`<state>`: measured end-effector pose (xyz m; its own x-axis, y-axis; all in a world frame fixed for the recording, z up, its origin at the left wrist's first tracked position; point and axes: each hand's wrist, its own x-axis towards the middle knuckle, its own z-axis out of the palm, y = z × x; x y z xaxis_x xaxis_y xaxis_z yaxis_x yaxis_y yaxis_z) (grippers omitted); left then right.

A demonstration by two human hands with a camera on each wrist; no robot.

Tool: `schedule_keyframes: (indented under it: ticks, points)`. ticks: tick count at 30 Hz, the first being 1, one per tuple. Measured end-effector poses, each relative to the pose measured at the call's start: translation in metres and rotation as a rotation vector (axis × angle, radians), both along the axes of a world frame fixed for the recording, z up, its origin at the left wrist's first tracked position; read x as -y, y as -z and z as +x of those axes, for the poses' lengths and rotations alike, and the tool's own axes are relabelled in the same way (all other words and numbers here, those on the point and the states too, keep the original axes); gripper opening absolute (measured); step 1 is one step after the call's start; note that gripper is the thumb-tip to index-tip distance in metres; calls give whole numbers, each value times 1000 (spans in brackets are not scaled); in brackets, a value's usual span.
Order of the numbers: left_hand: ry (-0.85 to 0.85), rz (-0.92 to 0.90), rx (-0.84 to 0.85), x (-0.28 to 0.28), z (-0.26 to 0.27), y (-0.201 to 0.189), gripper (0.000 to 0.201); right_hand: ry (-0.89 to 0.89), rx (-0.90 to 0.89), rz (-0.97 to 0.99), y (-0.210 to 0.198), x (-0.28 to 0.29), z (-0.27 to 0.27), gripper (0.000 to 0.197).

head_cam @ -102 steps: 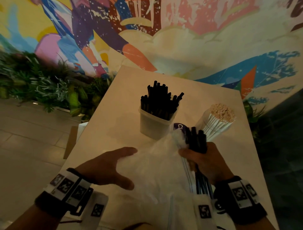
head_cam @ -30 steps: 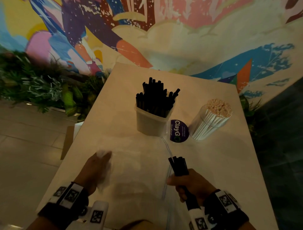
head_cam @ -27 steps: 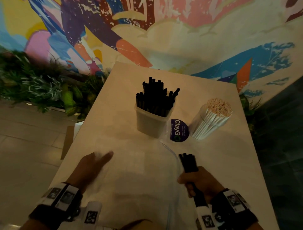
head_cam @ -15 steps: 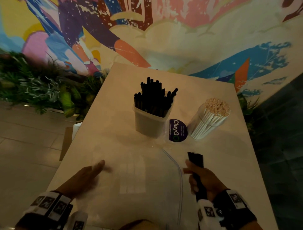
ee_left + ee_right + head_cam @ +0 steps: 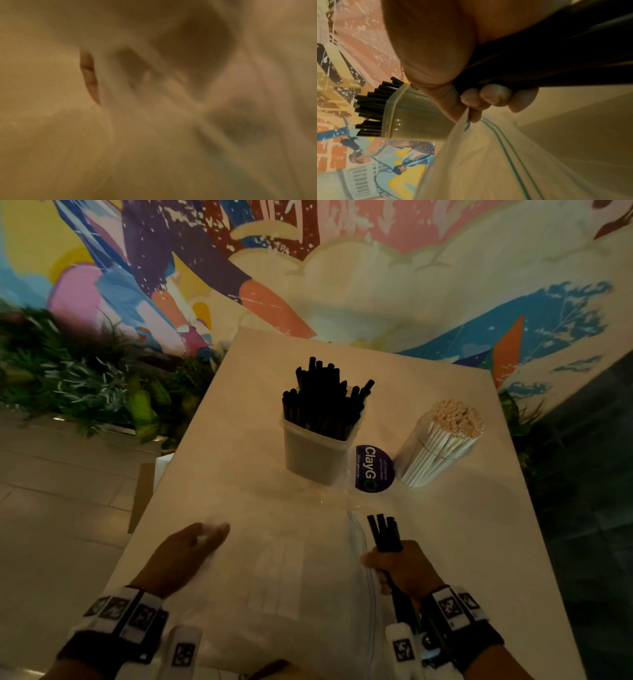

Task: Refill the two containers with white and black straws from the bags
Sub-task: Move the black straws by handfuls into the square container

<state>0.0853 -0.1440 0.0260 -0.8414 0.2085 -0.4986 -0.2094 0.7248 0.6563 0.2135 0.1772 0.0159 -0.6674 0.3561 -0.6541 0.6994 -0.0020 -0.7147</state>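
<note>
My right hand (image 5: 399, 568) grips a small bundle of black straws (image 5: 383, 532), their ends pointing up and away; the right wrist view shows the fingers (image 5: 494, 94) curled round the dark bundle (image 5: 539, 56). A clear zip bag (image 5: 284, 570) lies flat on the table in front of me. My left hand (image 5: 186, 556) rests on its left part with fingers stretched out. Behind stand a translucent square container (image 5: 317, 455) full of black straws (image 5: 325, 398) and a clear round container (image 5: 431, 450) packed with white straws (image 5: 455, 419). The left wrist view is a blur of plastic.
A purple round ClayGo sticker (image 5: 371, 469) lies between the two containers. The beige table (image 5: 479, 542) ends at a painted mural wall (image 5: 376, 268). Plants (image 5: 85, 392) line the left side, with tiled floor (image 5: 51, 508) below. Dark floor lies to the right.
My right hand has drawn the black straws out of the bag and shifted right. The bag has dropped from bunched up to flat, and my left hand has slid leftward over it.
</note>
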Motion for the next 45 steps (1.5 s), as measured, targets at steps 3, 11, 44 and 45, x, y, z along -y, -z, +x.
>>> schedule_keyframes:
  ticks: [3, 11, 44, 45]
  points:
    - [-86, -149, -183, -13, -9, 11, 44, -48, 59, 71, 3, 3, -6, 32]
    - [-238, -338, 14, -13, -3, 37, 62, -199, 171, 389, 6, 6, -19, 28]
    - [-11, 321, -415, -178, -94, -62, 132, 253, -1269, 89, -197, 24, -180, 25]
    - [-11, 319, -411, -178, -94, -62, 132, 229, -1254, 85, -194, 26, -180, 27]
